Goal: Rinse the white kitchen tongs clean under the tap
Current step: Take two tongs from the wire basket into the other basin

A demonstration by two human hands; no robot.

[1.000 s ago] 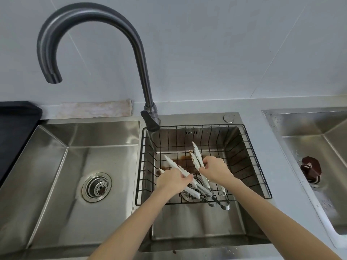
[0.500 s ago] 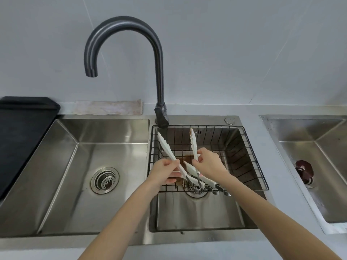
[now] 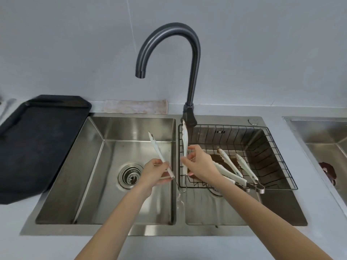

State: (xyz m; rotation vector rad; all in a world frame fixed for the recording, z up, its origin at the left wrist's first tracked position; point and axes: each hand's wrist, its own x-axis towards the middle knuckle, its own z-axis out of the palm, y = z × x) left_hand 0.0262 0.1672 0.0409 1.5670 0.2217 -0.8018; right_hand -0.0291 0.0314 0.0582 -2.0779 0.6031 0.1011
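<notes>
Between both hands (image 3: 155, 172) (image 3: 200, 163) — white tongs (image 3: 185, 145), arms spread.

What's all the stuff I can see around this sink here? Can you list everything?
White plastic kitchen tongs: one, white, held open above the divider between the basins.
Other white tongs: two, white, lying in the basket.
Black wire basket: one, black, in the right basin.
Curved dark metal tap: one, dark grey, spout over the left basin, no water visible.
Steel double sink: one, silver, centre.
Black flat tray: one, black, left counter.
Pale folded cloth: one, off-white, behind the sink.
Second steel sink: one, silver, far right.
Left hand: gripping the left tong arm.
Right hand: gripping the right tong arm.
</notes>
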